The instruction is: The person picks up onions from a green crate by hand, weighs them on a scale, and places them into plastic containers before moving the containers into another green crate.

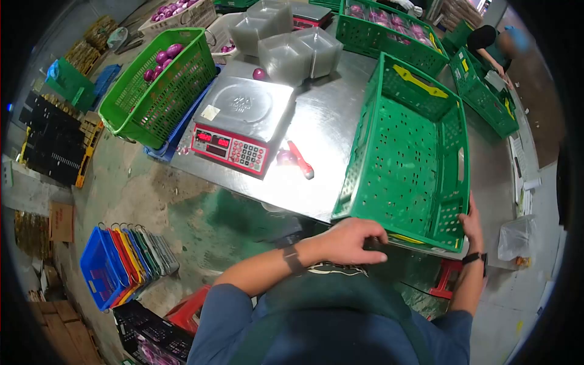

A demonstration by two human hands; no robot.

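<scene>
The person's left hand [356,241], thumb and fingers apart, is at the near rim of a green perforated plastic crate [401,158] on a shiny steel table [333,109]. The right hand [472,222] touches the crate's right side — whether gripping, I can't tell. Left of the crate: a slim red tool [300,160], then a silver-topped red scale [243,121].

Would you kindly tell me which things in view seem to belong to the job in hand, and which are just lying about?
Probably part of the job:
nearest green crate
scale
clear plastic tubs
light-green basket holding purple onions

Apparently just lying about:
stacked coloured baskets
cardboard box
plastic bag at the right
</scene>
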